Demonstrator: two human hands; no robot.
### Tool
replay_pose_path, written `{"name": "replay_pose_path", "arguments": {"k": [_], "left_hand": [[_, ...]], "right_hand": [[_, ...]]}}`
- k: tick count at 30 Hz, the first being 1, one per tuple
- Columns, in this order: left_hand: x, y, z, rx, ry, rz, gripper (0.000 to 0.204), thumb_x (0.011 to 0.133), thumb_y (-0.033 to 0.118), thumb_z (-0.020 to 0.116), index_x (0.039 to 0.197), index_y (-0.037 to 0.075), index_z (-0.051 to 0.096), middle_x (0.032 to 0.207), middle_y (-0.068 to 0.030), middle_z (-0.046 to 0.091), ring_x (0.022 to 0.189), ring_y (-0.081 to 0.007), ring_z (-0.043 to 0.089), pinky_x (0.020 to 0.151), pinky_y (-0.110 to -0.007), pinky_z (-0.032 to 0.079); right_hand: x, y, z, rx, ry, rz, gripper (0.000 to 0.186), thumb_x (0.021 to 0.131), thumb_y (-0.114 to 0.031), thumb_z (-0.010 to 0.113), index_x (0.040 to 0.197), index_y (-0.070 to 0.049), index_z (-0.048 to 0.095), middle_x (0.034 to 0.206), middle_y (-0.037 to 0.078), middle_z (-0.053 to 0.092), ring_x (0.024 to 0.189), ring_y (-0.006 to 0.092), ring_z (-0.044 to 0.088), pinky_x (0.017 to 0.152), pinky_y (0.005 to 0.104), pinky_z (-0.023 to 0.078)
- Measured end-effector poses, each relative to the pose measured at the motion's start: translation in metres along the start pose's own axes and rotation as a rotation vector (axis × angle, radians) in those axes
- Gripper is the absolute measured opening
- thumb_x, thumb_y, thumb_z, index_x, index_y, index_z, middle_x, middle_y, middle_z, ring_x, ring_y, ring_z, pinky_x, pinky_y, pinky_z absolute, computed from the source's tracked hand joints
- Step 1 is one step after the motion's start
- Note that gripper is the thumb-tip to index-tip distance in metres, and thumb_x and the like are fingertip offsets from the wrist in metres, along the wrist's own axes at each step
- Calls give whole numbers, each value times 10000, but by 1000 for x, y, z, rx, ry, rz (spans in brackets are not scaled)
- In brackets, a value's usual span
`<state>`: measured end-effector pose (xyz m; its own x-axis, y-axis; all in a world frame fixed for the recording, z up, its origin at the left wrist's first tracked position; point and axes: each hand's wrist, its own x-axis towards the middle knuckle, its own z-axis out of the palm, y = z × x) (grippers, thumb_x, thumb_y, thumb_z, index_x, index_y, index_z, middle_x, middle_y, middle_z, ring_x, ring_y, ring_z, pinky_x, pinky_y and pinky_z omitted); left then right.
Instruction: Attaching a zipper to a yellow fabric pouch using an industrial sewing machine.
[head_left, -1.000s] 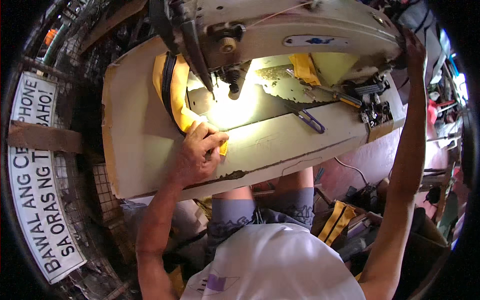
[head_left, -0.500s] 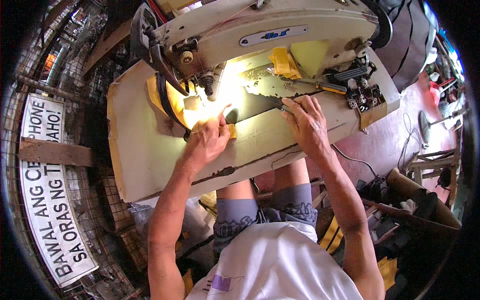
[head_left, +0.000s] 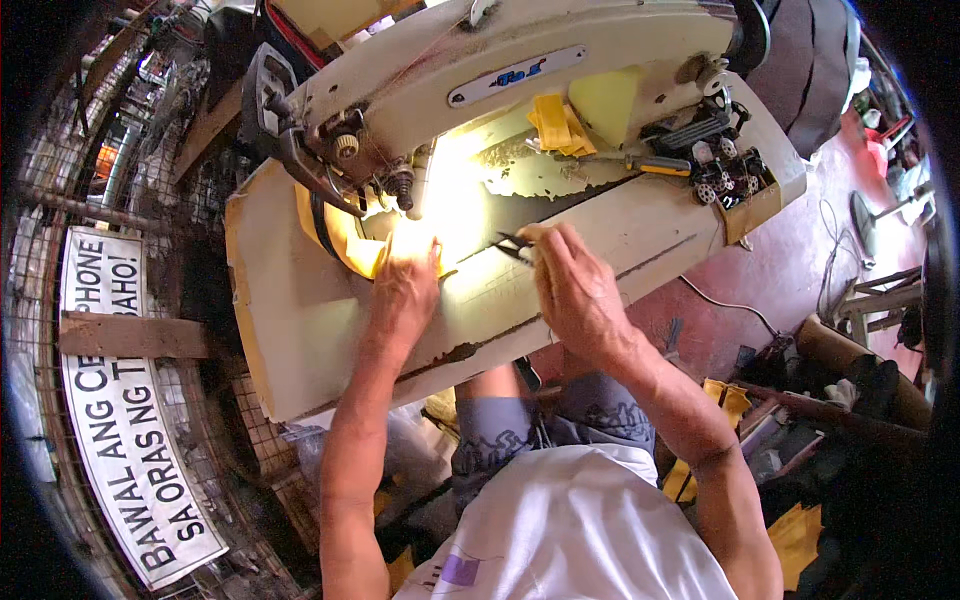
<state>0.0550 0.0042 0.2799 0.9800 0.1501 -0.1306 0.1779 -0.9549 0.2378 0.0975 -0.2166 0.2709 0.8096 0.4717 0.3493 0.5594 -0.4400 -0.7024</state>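
Under the needle area of the sewing machine (head_left: 420, 90), a yellow fabric piece (head_left: 352, 248) with a dark band along it curves on the bed. My left hand (head_left: 402, 285) is closed on the near end of this fabric, and strong lamp glare washes out its fingertips. Over the front of the machine table (head_left: 480, 325), my right hand (head_left: 582, 290) grips a pair of black thread snips (head_left: 514, 246). The blades point left toward the fabric, apart from it.
Yellow fabric pieces (head_left: 560, 125) lie under the machine arm. Beside them are a yellow-handled screwdriver (head_left: 658, 165) and a tray of metal bobbins (head_left: 728, 180). A wire mesh wall with a white sign (head_left: 135, 420) stands at the left.
My right hand has picked the snips up off the table and brought them left and nearer me. My left hand's extended finger has folded in at the fabric. The view has shifted slightly.
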Motion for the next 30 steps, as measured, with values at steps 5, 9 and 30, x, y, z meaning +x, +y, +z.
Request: {"name": "replay_pose_path", "arguments": {"k": [5,9,30], "left_hand": [[-7,-6,17,269,182,160,391,858,66,545,1228,-57,514,1202,-301,521,1118,-442,515,957,-470,442],[-8,-24,34,165,413,223,410,822,44,560,1203,-96,504,1174,-313,516,1124,-440,502,1006,-473,412],[3,-18,26,-364,720,58,170,921,107,539,1014,-29,583,945,-227,607,888,-398,600,821,-456,479]], "right_hand": [[8,-16,25,54,-99,152,380,874,-242,683,1183,-75,537,951,174,561,816,405,601,713,485,495],[17,-27,33,107,-97,166,349,865,-241,692,1133,-53,570,923,169,546,812,395,604,699,481,500],[50,-34,69,583,-51,483,205,760,-127,688,836,61,656,728,259,637,629,263,653,618,410,500]]}}
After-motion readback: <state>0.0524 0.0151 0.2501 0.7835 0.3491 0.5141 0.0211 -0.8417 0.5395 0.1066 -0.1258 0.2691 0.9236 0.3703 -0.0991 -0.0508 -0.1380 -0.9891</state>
